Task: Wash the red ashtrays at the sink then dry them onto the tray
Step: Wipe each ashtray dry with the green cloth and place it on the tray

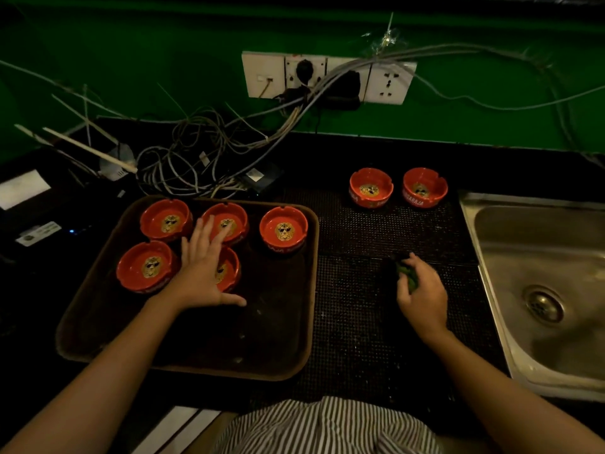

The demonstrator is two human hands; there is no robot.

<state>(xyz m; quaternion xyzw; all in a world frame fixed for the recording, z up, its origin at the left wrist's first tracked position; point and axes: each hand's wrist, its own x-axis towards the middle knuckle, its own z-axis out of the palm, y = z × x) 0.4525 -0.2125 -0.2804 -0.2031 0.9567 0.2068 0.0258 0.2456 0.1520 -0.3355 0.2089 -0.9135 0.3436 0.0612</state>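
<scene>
Several red ashtrays with a gold lion print sit on the brown tray (284, 348) at the left; one stands alone at the tray's back right (283, 229). My left hand (203, 270) hovers flat with fingers spread over the tray, covering part of one ashtray (229, 273). Two more red ashtrays (371, 186) (425, 187) stand on the black mat (360, 322) beside the steel sink (540, 257). My right hand (422, 290) rests on the mat, fingers curled around a green scrub pad (406, 276).
A tangle of cables (196, 158) and a wall socket panel (327, 77) lie behind the tray against the green wall. Dark devices sit at the far left of the counter. The sink drain (543, 304) is at the right.
</scene>
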